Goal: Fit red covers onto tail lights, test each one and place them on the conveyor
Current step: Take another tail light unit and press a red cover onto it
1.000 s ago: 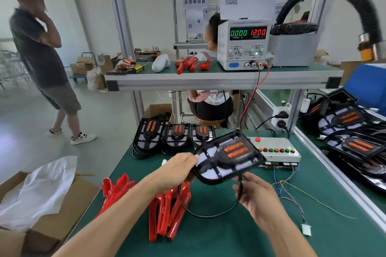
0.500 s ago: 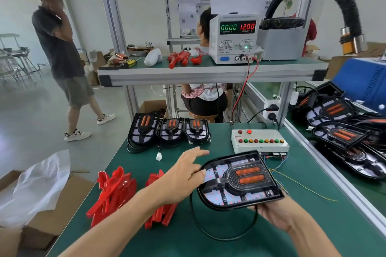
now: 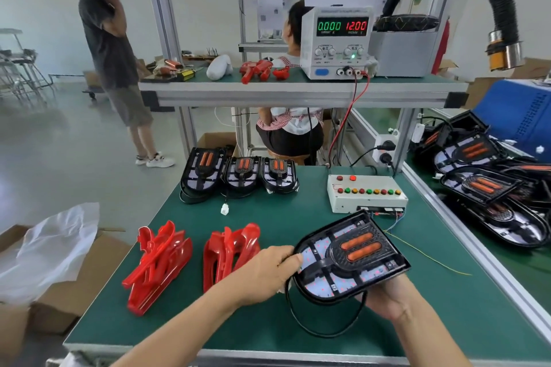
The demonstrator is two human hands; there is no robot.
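Observation:
I hold a black tail light (image 3: 351, 259) with two orange strips low over the green bench, face up. My left hand (image 3: 268, 271) grips its rounded left rim. My right hand (image 3: 387, 301) holds it from beneath, mostly hidden by the light. Its black cable (image 3: 325, 325) loops down onto the mat. Two piles of red covers (image 3: 158, 265) (image 3: 229, 250) lie to the left. Three more tail lights (image 3: 241, 173) stand in a row at the bench's back.
A white test box (image 3: 366, 194) with coloured buttons sits behind the held light. A power supply (image 3: 337, 42) reads 12.00 on the upper shelf. The conveyor at right carries several tail lights (image 3: 489, 188). Cardboard boxes (image 3: 59, 277) stand left of the bench. One person stands at the far left, another sits behind.
The tail light has come down and to the right, tilting flatter. My right hand moved under it, and my left hand closed on its left rim.

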